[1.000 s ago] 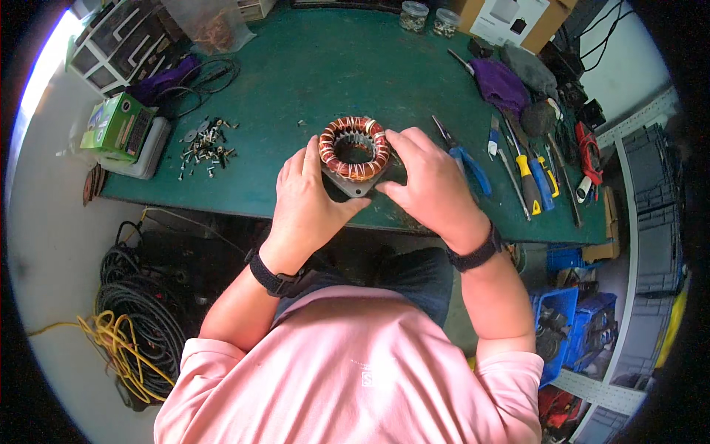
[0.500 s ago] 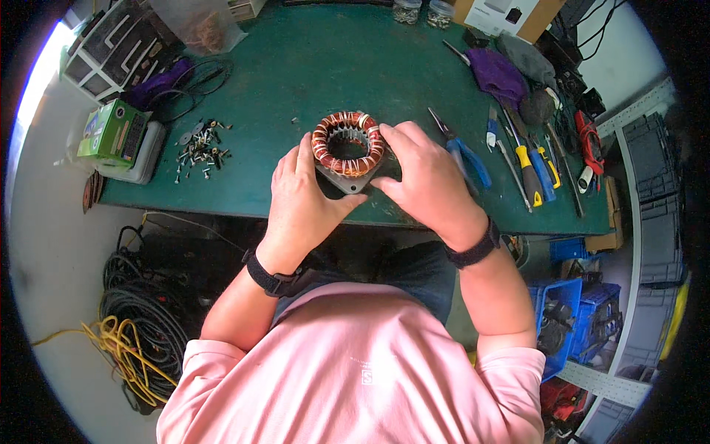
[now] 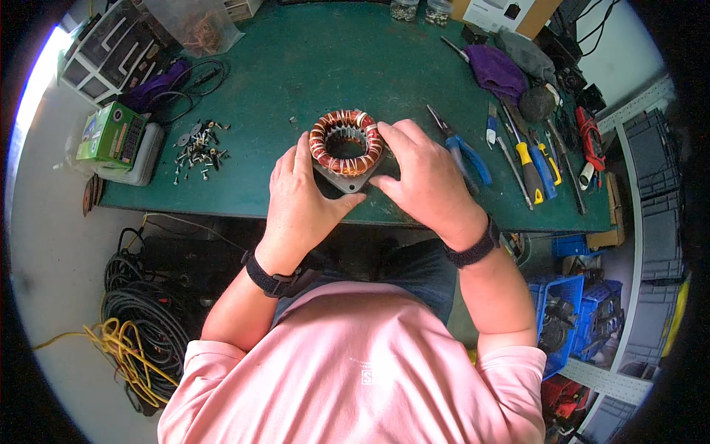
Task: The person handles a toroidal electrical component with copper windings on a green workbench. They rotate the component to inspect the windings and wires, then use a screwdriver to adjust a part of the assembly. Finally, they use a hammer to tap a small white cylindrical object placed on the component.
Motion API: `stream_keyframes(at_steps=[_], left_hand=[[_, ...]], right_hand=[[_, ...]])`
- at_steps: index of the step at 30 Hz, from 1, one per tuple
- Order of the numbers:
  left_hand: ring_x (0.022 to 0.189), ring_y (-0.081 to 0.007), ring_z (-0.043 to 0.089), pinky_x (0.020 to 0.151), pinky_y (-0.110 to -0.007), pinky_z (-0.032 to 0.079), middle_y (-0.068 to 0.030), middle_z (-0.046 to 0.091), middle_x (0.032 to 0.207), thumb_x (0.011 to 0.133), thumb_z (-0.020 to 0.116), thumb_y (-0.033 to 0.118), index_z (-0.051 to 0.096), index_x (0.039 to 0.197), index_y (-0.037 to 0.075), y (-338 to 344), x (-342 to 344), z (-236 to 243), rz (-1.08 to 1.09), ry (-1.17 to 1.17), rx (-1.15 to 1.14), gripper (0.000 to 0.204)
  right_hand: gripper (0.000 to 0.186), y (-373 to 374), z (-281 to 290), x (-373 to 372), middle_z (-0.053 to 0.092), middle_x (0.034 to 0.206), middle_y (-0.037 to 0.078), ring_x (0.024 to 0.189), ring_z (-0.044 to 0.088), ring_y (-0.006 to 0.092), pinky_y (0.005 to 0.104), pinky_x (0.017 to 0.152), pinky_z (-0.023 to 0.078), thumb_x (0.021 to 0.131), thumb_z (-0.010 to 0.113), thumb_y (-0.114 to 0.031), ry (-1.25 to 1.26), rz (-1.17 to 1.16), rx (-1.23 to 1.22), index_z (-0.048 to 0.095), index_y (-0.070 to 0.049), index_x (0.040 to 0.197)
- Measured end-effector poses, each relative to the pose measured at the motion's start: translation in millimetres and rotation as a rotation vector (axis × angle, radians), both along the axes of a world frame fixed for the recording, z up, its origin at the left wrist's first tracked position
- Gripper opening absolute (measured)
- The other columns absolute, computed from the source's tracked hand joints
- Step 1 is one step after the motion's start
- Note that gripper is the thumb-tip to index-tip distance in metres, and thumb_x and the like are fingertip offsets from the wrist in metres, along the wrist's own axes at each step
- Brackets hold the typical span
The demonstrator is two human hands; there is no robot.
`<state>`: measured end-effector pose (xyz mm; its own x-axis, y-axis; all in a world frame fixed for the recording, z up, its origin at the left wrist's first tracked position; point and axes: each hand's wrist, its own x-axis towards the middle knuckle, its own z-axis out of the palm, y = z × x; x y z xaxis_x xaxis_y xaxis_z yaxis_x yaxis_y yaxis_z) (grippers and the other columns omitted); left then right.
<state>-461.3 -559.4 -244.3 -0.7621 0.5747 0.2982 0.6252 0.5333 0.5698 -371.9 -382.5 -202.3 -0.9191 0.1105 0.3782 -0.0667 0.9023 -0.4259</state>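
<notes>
A motor stator (image 3: 346, 177) rests on the green workbench near its front edge. Its ring of copper windings is bound with white cord, and a square metal body with a corner hole shows beneath. My left hand (image 3: 302, 198) wraps the stator's left side, fingers along its wall and thumb by the near corner. My right hand (image 3: 427, 181) grips the right side, index finger against the windings and thumb by the near corner. Between them both hands hold the stator; their far fingers are partly hidden. Blue-handled long-nose pliers (image 3: 460, 148) lie just right of my right hand.
Loose screws and washers (image 3: 200, 152) lie at left, near a green box (image 3: 112, 135). Screwdrivers (image 3: 526, 166), a utility knife (image 3: 492, 124) and a purple cloth (image 3: 494, 72) sit at right. Coiled cables (image 3: 140, 311) lie below left; blue crates (image 3: 558, 318) stand below right.
Both hands keep their hold on the stator. The view has shifted very slightly; otherwise hands and stator look nearly the same.
</notes>
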Motion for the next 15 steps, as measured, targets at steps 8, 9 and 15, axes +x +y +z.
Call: stream_keyframes(at_steps=[8,9,15], left_hand=[[0.125,-0.0407,0.051,0.108,-0.047,0.041,-0.0252,0.054,0.133,0.06,0.094,0.027,0.035,0.145,-0.009,0.4,0.1,-0.2,-0.008,0.016,0.023,0.109],[0.125,-0.0407,0.051,0.108,-0.047,0.041,-0.0252,0.054,0.132,0.06,0.094,0.027,0.035,0.145,-0.009,0.3,0.0,0.1,-0.01,0.012,0.024,0.109],[0.125,-0.0406,0.051,0.108,-0.047,0.04,-0.0252,0.054,0.133,0.06,0.094,0.027,0.035,0.145,-0.009,0.5,0.6,1.0,-0.008,0.003,0.022,0.109]], right_hand=[[0.056,-0.1,-1.2,0.1,0.058,0.106,0.018,0.099,0.064,0.0389,0.0454,0.083,0.053,0.073,0.081,-0.011,0.003,-0.003,0.011,0.054,0.0,0.121],[0.056,-0.3,-1.2,0.3,0.058,0.106,0.018,0.099,0.064,0.0388,0.0455,0.083,0.053,0.073,0.081,-0.011,0.005,-0.002,0.01,0.054,0.0,0.121],[0.054,-0.6,-1.8,-0.3,0.058,0.106,0.018,0.098,0.064,0.0391,0.0457,0.082,0.054,0.074,0.081,-0.011,0.006,-0.004,0.011,0.054,-0.001,0.12]])
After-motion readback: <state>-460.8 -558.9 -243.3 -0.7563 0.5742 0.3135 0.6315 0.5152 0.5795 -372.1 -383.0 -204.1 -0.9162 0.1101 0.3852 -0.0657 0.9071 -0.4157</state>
